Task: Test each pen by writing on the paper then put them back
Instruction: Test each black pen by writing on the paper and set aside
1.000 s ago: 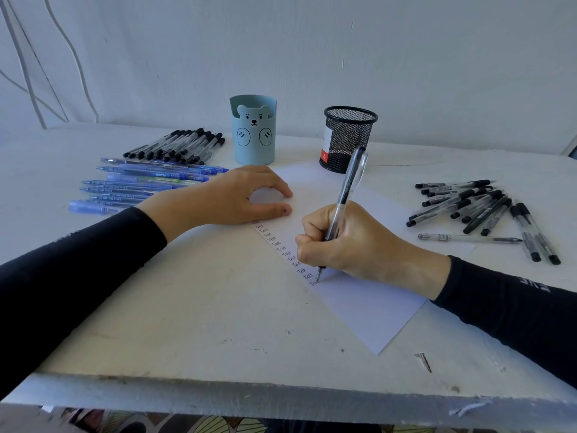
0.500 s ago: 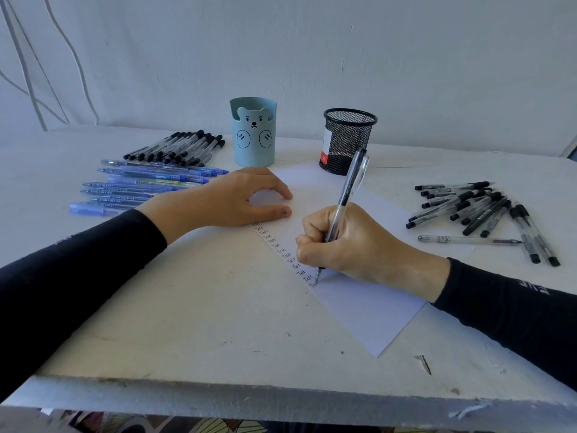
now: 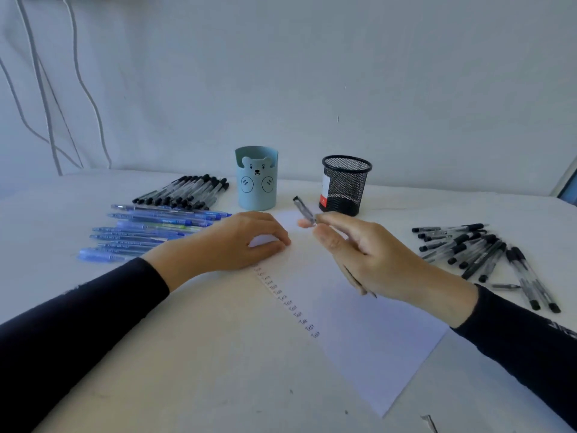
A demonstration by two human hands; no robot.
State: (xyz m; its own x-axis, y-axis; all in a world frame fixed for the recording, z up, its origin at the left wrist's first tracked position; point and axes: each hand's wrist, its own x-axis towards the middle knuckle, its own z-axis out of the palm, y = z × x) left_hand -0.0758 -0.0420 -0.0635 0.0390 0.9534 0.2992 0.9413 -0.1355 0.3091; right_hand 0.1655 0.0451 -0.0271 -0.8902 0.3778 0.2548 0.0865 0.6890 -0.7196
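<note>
The right hand point(image 3: 371, 254), just right of the frame's centre, holds a pen point(image 3: 304, 212) above the paper point(image 3: 374, 345), with the thumb and fingertips pinched closed round its clear barrel. The pen's long axis runs diagonally. Its blunt back end pokes out past the fingertips toward the upper left, pointing roughly at the gap between the two cups. The barrel passes under the palm, and the dark writing tip shows again below the hand, pointing to the lower right. Whether that tip touches the sheet cannot be told. The left hand point(image 3: 231, 242) rests on the upper left part of the paper, holding nothing, its fingers arched and its fingertips down on the sheet. A column of handwritten words point(image 3: 287, 303) slants down the paper's left edge from beneath the left hand toward the lower middle of the frame. Behind the hands stand a blue bear cup point(image 3: 256, 185) and, to its right, a black mesh cup point(image 3: 345, 187). At the left lie a row of black pens point(image 3: 184, 190) and, nearer, a spread of blue pens point(image 3: 146, 229). More black pens lie in a loose pile point(image 3: 468, 248) at the right on the white table point(image 3: 187, 354).
</note>
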